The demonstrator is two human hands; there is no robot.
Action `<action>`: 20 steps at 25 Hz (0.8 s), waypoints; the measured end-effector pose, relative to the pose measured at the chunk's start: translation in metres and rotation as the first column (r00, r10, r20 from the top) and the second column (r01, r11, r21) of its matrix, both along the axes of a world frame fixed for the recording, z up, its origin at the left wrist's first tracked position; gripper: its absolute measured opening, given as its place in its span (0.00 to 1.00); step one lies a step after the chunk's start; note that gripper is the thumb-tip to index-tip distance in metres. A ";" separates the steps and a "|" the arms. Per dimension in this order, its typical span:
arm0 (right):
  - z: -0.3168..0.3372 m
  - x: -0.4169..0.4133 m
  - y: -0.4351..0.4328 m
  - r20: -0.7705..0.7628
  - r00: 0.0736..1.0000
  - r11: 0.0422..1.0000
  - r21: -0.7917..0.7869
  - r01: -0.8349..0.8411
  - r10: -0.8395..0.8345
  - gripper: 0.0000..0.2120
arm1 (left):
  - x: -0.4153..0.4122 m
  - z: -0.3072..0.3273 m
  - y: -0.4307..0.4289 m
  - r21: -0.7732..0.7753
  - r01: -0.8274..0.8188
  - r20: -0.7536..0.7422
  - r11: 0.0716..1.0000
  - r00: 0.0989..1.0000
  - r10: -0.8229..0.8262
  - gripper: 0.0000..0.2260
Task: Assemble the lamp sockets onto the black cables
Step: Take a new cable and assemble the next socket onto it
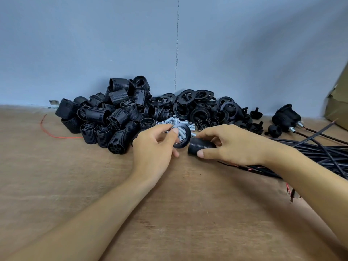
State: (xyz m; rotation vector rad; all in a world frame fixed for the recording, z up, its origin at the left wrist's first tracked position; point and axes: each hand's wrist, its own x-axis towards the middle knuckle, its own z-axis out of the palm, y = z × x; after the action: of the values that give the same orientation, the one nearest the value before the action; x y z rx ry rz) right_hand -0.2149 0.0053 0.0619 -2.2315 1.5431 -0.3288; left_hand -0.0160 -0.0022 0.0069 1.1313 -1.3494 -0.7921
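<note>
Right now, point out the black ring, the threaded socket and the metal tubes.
black ring (pixel 188 135), head view, right rim.
threaded socket (pixel 199 146), head view, ribbed side.
metal tubes (pixel 170 120), head view, top of pile.

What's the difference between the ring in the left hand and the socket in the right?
The ring is a thin, flat hoop you can see through; the socket is a long ribbed barrel. The left hand pinches the ring up on edge; the right hand grips the socket lying sideways, its end toward the ring. Both are black and round.
</note>
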 end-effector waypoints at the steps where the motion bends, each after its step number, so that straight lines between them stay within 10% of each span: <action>1: -0.002 -0.001 -0.001 0.012 1.000 1.000 -0.022 -0.010 0.011 0.19 | 0.001 0.000 -0.001 0.003 -0.010 -0.023 1.000 1.000 0.010 0.07; 5: -0.009 -0.005 -0.001 0.176 0.984 0.993 -0.119 -0.001 0.022 0.22 | 0.002 0.002 -0.001 0.067 0.015 -0.110 0.998 0.994 -0.007 0.11; 12: -0.018 0.000 0.008 0.345 0.931 0.982 -0.178 -0.057 0.117 0.20 | -0.004 0.000 0.001 0.025 0.068 0.169 0.997 0.983 -0.071 0.10; 20: -0.028 0.006 0.009 0.348 0.937 0.960 -0.270 0.076 0.023 0.22 | -0.008 0.003 0.007 0.086 0.128 0.029 0.988 0.991 -0.131 0.18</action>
State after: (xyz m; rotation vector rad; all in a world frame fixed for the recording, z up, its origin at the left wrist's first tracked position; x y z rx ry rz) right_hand -0.2087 0.0141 0.0337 -2.1997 1.4034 -0.9511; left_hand -0.0239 0.0050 0.0101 1.1354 -1.4410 -0.9349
